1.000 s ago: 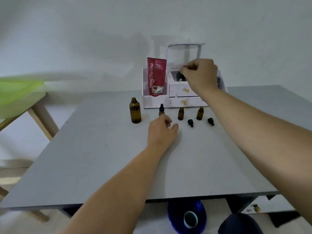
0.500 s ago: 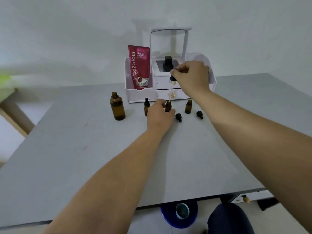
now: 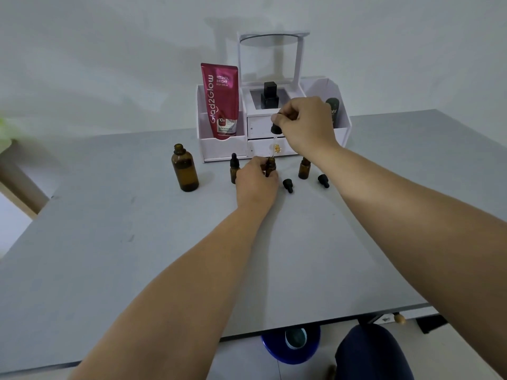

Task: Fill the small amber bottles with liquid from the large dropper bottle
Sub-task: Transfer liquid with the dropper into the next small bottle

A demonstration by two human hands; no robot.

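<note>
The large amber bottle (image 3: 185, 168) stands uncapped on the grey table (image 3: 137, 242). My right hand (image 3: 307, 124) pinches the black bulb of its dropper (image 3: 275, 128), whose glass tube points down into the mouth of the middle small amber bottle (image 3: 270, 165). My left hand (image 3: 256, 182) grips that small bottle, which stands on the table. A capped small bottle (image 3: 234, 168) stands just to its left, an open one (image 3: 304, 168) to its right. Two black dropper caps (image 3: 288, 185) (image 3: 323, 180) lie on the table nearby.
A white organiser (image 3: 225, 149) with drawers stands behind the bottles, holding a red tube (image 3: 220, 101), a black square bottle (image 3: 269, 95) and a dark tube (image 3: 332, 106). A blue bucket (image 3: 290, 345) sits under the table's front edge.
My right hand has brought the dropper down from in front of the organiser to the middle small bottle. My left hand moved forward from the tabletop and took hold of that bottle.
</note>
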